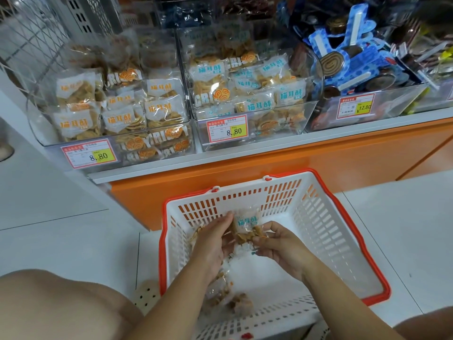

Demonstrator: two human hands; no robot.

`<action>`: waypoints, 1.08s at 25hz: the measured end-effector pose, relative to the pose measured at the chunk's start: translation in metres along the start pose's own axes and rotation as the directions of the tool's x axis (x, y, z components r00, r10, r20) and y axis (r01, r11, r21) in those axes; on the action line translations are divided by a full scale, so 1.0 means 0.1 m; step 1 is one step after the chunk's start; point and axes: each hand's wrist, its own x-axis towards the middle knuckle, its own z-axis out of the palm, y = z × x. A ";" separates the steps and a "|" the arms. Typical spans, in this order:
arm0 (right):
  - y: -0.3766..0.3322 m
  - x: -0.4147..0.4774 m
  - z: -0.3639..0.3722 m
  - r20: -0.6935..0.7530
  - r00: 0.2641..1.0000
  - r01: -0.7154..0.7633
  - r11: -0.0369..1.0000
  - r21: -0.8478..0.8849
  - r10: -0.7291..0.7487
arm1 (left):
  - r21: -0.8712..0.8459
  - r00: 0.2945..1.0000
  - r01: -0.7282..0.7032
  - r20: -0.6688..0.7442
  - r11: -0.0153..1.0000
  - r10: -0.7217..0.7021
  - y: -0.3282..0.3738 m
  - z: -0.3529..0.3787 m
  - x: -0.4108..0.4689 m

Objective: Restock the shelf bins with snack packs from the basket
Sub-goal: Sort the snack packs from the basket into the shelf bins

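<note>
Under the forearms, crinkly clear snack packs lie in the white slotted plastic basket. Left hand and right hand pinch one blue-lettered pack; full clear shelf bins stand beyond.

Your surroundings: a snack shop, price tags on clear shelf bins, a red-rimmed shopping basket below.

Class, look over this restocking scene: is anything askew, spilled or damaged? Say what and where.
Nothing is spilled or visibly damaged. Only the blue packs in the right-hand bin look untidy: they jut above its rim at odd angles.
</note>
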 end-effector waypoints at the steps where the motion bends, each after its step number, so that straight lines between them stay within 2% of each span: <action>1: -0.01 0.00 0.01 -0.009 1.000 0.009 1.000 0.009 -0.009 | 0.078 0.999 0.006 0.037 0.997 -0.009 -0.01 0.00 0.00; 3: -0.05 -0.01 0.03 -0.017 0.999 0.029 1.000 0.008 -0.029 | 0.205 0.997 0.003 0.077 0.979 -0.019 -0.05 -0.02 -0.01; 6: -0.16 -0.05 0.09 -0.025 0.996 0.082 0.987 -0.136 -0.086 | 0.302 0.995 -0.079 0.074 0.950 0.059 0.00 0.01 -0.06; 9: -0.44 -0.13 0.19 -0.062 0.967 0.226 0.941 -0.251 -0.249 | 0.407 0.980 -0.197 0.097 0.892 0.172 0.30 0.17 -0.17; 11: -0.81 -0.19 0.26 -0.066 0.923 0.346 0.894 -0.284 -0.378 | 0.494 0.941 -0.337 0.177 0.801 0.287 0.65 0.31 -0.25; 14: -1.52 -0.29 0.44 -0.030 0.828 0.507 0.771 -0.384 -0.559 | 0.551 0.824 -0.561 0.300 0.618 0.481 1.26 0.51 -0.40; 16: -2.02 -0.32 0.57 -0.047 0.737 0.581 0.667 -0.467 -0.675 | 0.630 0.690 -0.669 0.326 0.395 0.646 1.66 0.59 -0.49; 17: -2.25 -0.29 0.62 -0.068 0.677 0.597 0.601 -0.532 -0.733 | 0.690 0.607 -0.674 0.316 0.262 0.729 1.85 0.59 -0.50; 19: -2.68 -0.15 0.71 -0.104 0.577 0.573 0.493 -0.655 -0.810 | 0.831 0.458 -0.556 0.315 -0.008 0.831 2.14 0.50 -0.38; 20: -2.86 -0.05 0.74 -0.121 0.558 0.528 0.464 -0.711 -0.821 | 0.879 0.430 -0.462 0.336 -0.116 0.838 2.24 0.43 -0.29; 21: -3.00 0.08 0.77 -0.135 0.565 0.461 0.447 -0.766 -0.814 | 0.906 0.448 -0.381 0.354 -0.183 0.821 2.30 0.35 -0.18; 22: -3.11 0.21 0.79 -0.145 0.592 0.372 0.429 -0.823 -0.793 | 0.919 0.487 -0.336 0.357 -0.206 0.797 2.33 0.30 -0.09; 24: -3.22 0.46 0.83 -0.153 0.681 0.164 0.353 -0.921 -0.716 | 0.930 0.557 -0.328 0.332 -0.166 0.761 2.34 0.24 0.04; 27: -3.26 0.65 0.85 -0.156 0.774 0.032 0.284 -0.958 -0.614 | 0.923 0.566 -0.351 0.341 -0.154 0.751 2.32 0.21 0.13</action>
